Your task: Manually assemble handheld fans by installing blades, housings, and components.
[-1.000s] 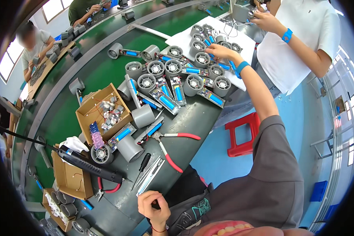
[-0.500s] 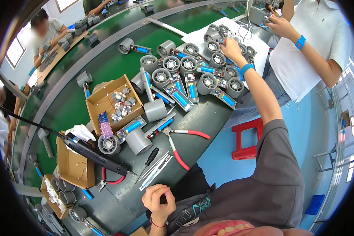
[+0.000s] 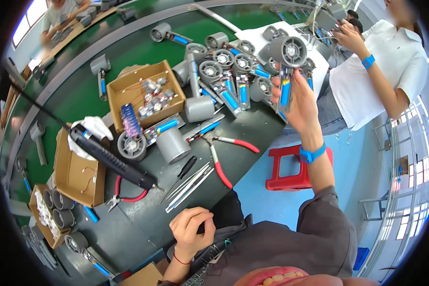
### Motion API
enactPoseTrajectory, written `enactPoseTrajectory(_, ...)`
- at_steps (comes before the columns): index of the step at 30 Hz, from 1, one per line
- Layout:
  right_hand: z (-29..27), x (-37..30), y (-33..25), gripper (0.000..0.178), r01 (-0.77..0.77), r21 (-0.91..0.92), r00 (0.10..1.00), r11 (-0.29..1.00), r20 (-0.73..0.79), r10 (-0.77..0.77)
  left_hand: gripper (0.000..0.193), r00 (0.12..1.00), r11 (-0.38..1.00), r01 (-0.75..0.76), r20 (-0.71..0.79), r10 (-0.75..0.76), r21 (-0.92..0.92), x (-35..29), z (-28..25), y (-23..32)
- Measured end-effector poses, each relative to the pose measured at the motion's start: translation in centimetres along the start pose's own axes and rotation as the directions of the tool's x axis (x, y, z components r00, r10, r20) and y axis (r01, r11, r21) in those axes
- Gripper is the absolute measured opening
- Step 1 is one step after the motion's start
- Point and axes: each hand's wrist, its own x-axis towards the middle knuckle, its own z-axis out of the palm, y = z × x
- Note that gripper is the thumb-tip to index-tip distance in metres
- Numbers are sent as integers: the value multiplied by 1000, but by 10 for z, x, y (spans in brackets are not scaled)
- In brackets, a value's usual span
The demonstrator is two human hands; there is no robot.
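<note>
Right hand (image 3: 301, 104) grips gray fan unit (image 3: 289, 57); left hand (image 3: 191, 231) curls near tweezers (image 3: 190, 189)

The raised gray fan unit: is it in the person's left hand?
No, the right hand holds the fan unit, round end up.

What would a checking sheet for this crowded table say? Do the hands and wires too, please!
Surface: dark table, crowded; green belt beyond.
Job's things: one fan lifted, with a blue cylinder below it; more fans bunched behind.
Clutter: pliers and screwdriver lying loose.
Hands: right hand holds the fan; left hand curled, nothing seen in it.
Cables: black cable to a black tool.
Surroundings: red stool; co-worker close by.
</note>
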Motion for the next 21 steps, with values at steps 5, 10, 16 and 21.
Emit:
enactPoseTrajectory(5,68,-37,46,44,-26,156,999,987,22,23,17,1000,991,11,-19,-13,-134,-5,-8,-5)
enactPoseTrajectory(10,115,-56,80,53,56,18,998,998,-19,-55,15,998,977,51,-14,-55,-208,-3,-7,-6)
enactPoseTrajectory(16,138,-57,104,66,84,-271,996,959,59,-71,14,998,986,62,21,-60,-152,-5,-9,-8)
enactPoseTrajectory(21,140,-69,116,58,483,-429,874,763,176,-454,13,996,992,83,22,-81,-97,-5,-10,-8)
